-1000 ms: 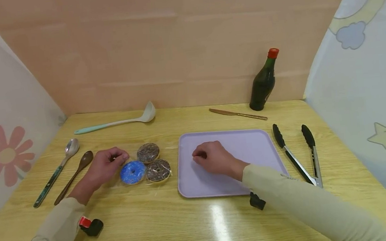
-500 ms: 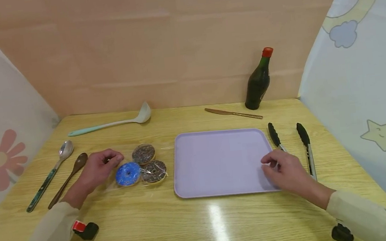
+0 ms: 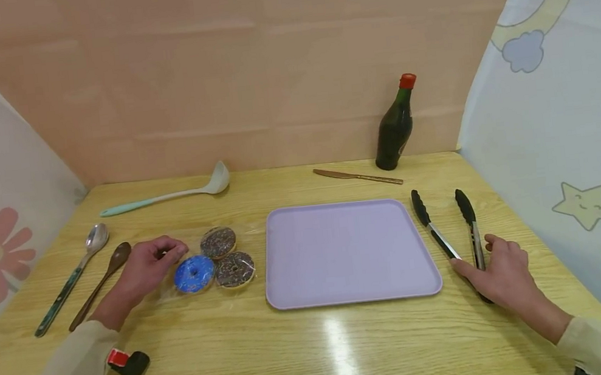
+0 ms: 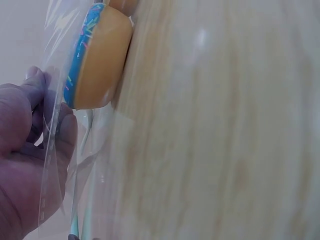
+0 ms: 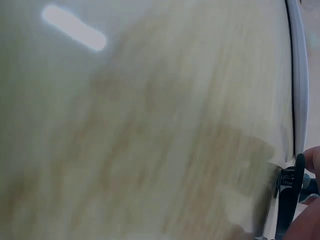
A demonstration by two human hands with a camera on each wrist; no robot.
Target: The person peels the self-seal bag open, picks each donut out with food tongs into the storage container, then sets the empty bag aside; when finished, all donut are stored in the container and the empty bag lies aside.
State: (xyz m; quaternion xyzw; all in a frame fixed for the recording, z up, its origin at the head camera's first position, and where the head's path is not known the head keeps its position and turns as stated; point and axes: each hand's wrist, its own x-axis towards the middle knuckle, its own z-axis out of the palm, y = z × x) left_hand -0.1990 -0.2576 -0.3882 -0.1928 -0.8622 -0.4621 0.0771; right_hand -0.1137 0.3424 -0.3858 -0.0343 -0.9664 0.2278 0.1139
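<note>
A clear plastic bag (image 3: pixel 165 287) lies on the table with a blue donut (image 3: pixel 194 274) and two chocolate donuts (image 3: pixel 218 242) (image 3: pixel 234 269) inside. My left hand (image 3: pixel 149 267) pinches the bag's left edge; the left wrist view shows the film (image 4: pixel 55 175) between thumb and fingers (image 4: pixel 30 150), beside the blue donut (image 4: pixel 97 60). My right hand (image 3: pixel 499 273) lies over the near end of black-tipped metal tongs (image 3: pixel 437 228), thumb by the left arm, forefinger lifted. The right wrist view shows the tongs' end (image 5: pixel 287 200) beside a fingertip (image 5: pixel 312 160). A lavender tray (image 3: pixel 345 250) sits between the hands.
At the back stand a dark bottle with a red cap (image 3: pixel 394 125), a knife (image 3: pixel 357 176) and a pale green ladle (image 3: pixel 164 196). A metal spoon (image 3: pixel 70 279) and a wooden spoon (image 3: pixel 102 285) lie left of my left hand. Curtains close both sides.
My right hand left the tray's middle, crossed its right edge and came down on the tongs' near end. My left hand stayed at the bag.
</note>
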